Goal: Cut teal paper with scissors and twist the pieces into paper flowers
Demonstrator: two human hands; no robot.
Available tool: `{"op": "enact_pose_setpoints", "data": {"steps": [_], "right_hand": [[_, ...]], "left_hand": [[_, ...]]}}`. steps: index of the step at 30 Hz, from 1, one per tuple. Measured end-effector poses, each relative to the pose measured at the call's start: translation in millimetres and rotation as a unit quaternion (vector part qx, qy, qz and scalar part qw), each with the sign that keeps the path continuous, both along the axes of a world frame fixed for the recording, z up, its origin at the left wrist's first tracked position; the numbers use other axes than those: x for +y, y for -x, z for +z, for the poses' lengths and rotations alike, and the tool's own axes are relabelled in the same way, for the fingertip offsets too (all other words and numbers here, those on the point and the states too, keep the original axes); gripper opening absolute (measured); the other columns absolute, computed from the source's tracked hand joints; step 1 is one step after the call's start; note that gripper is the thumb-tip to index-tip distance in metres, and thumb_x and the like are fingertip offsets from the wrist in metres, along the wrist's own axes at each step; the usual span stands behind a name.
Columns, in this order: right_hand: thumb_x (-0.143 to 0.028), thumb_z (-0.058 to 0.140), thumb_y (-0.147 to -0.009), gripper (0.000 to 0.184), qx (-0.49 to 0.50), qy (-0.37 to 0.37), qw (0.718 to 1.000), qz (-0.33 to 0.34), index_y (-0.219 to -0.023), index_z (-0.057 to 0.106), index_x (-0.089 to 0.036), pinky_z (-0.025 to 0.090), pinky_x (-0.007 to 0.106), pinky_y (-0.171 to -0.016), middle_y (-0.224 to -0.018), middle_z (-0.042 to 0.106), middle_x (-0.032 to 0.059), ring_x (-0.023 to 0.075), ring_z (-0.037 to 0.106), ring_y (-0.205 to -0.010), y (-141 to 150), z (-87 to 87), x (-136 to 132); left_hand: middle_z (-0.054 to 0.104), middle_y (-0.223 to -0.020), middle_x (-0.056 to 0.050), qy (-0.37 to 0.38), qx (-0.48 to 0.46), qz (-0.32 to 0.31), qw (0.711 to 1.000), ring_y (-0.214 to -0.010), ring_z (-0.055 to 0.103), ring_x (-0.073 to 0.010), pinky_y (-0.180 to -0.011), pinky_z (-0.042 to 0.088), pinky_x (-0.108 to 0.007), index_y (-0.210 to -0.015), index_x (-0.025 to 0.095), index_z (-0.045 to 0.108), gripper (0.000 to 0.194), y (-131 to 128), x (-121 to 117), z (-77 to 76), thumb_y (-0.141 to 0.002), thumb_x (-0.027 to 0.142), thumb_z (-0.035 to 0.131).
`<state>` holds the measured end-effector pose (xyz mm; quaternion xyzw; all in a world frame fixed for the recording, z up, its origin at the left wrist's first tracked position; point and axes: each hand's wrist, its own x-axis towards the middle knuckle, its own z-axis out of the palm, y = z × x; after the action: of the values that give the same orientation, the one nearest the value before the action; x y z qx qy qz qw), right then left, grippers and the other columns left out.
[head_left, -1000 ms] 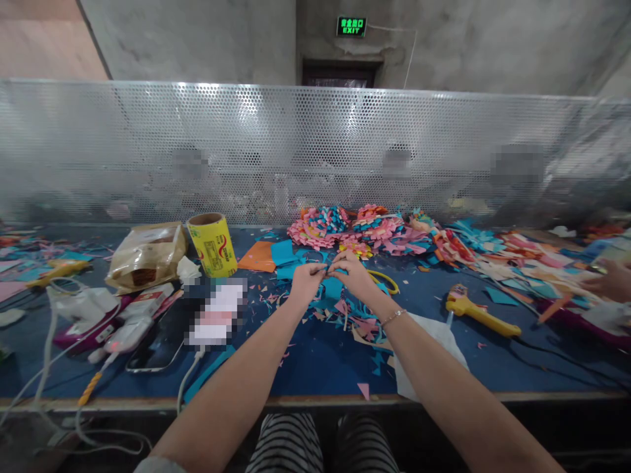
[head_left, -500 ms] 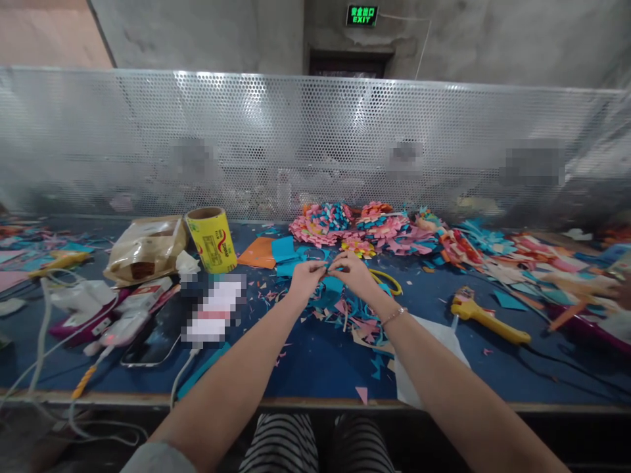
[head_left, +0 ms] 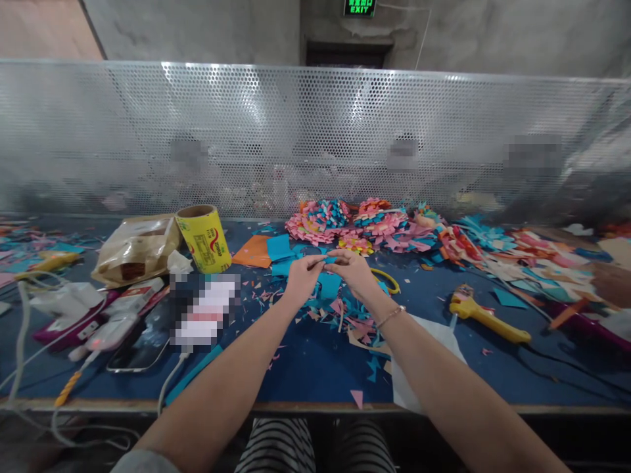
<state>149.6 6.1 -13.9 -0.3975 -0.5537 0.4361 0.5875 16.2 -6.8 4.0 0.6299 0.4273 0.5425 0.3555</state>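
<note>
Between my fingertips is a small blue piece of paper, pinched from both sides above the table's middle. My left hand closes on its left end, thumb against fingers. From the other side my right hand, with a bracelet at the wrist, grips it too. Most of the piece is covered by my fingers. Under and around my hands lie blue paper squares and a heap of pink and blue scraps. Behind them are pink and blue paper flowers.
A yellow glue gun lies to the right, beside a white sheet. On the left are a yellow tape roll, a brown bag, a phone and white cables. A perforated metal screen backs the table.
Between my fingers, more of the blue paper shows now. My hands stay together in nearly the same place. The view has tipped slightly downward, and at the far right a person's hand has shifted.
</note>
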Motion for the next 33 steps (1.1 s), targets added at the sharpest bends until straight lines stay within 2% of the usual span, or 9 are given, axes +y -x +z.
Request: {"op": "enact_pose_setpoints", "data": {"steps": [11,15,19,22,26,30,33], "right_hand": [[-0.028,0.076,-0.047,0.038,0.024,0.008,1.0,-0.007,-0.078,0.058,-0.017,0.043,0.026,-0.057,-0.054,0.055,-0.0046,0.0107,0.052,-0.054,1.8,4.4,-1.2],[-0.029,0.077,-0.044,0.037,-0.007,0.001,1.0,-0.026,-0.073,0.057,-0.017,0.043,0.027,-0.056,-0.056,0.056,-0.0034,0.0106,0.052,-0.053,0.9,6.3,-1.7],[-0.029,0.076,-0.043,0.034,-0.052,-0.008,0.997,-0.052,-0.069,0.057,-0.017,0.043,0.026,-0.054,-0.062,0.059,-0.0009,0.0107,0.053,-0.055,0.1,8.9,-4.3],[-0.028,0.075,-0.043,0.031,-0.083,0.004,0.994,-0.075,-0.066,0.058,-0.016,0.042,0.025,-0.052,-0.059,0.059,-0.0011,0.0106,0.052,-0.054,0.0,9.4,-5.9],[-0.026,0.075,-0.043,0.029,-0.084,0.02,0.995,-0.05,-0.064,0.058,-0.017,0.043,0.025,-0.051,-0.056,0.058,-0.0013,0.0117,0.053,-0.053,-0.8,7.5,-5.8],[-0.026,0.075,-0.043,0.028,-0.056,0.024,0.998,-0.026,-0.064,0.058,-0.016,0.043,0.026,-0.051,-0.054,0.058,-0.0009,0.0124,0.054,-0.052,-2.7,6.7,-4.7],[-0.026,0.076,-0.043,0.027,-0.064,0.021,0.998,-0.018,-0.062,0.059,-0.016,0.042,0.026,-0.051,-0.054,0.058,-0.0008,0.0119,0.053,-0.051,-3.8,10.6,-6.4]], "left_hand": [[0.071,-0.085,-0.006,0.022,-0.004,-0.034,0.999,-0.077,0.064,-0.0176,-0.075,0.051,-0.03,-0.084,0.015,0.07,0.02,2.0,0.8,1.3,-0.073,0.014,0.053],[0.07,-0.086,-0.005,0.012,-0.003,-0.06,0.998,-0.078,0.064,-0.0169,-0.076,0.05,-0.029,-0.084,0.015,0.069,0.021,2.8,2.2,-0.9,-0.071,0.013,0.053],[0.07,-0.081,-0.005,0.003,0.042,-0.078,0.996,-0.07,0.061,-0.0159,-0.067,0.049,-0.026,-0.085,0.015,0.069,0.022,5.9,1.6,-1.1,-0.066,0.015,0.06],[0.07,-0.078,-0.006,0.017,0.053,-0.104,0.993,-0.064,0.059,-0.0144,-0.06,0.047,-0.024,-0.087,0.014,0.069,0.024,9.4,2.6,-1.4,-0.064,0.017,0.062],[0.07,-0.076,-0.005,0.034,0.058,-0.134,0.989,-0.061,0.059,-0.0139,-0.054,0.044,-0.023,-0.087,0.014,0.07,0.026,13.9,5.1,-1.1,-0.064,0.025,0.066],[0.07,-0.077,-0.006,0.051,0.057,-0.151,0.986,-0.066,0.061,-0.0162,-0.059,0.047,-0.025,-0.085,0.015,0.07,0.026,16.9,6.3,0.1,-0.063,0.028,0.068],[0.07,-0.074,-0.006,0.071,0.015,-0.161,0.984,-0.069,0.063,-0.0181,-0.062,0.049,-0.027,-0.084,0.015,0.071,0.029,17.9,6.8,-1.5,-0.059,0.03,0.072]]}}
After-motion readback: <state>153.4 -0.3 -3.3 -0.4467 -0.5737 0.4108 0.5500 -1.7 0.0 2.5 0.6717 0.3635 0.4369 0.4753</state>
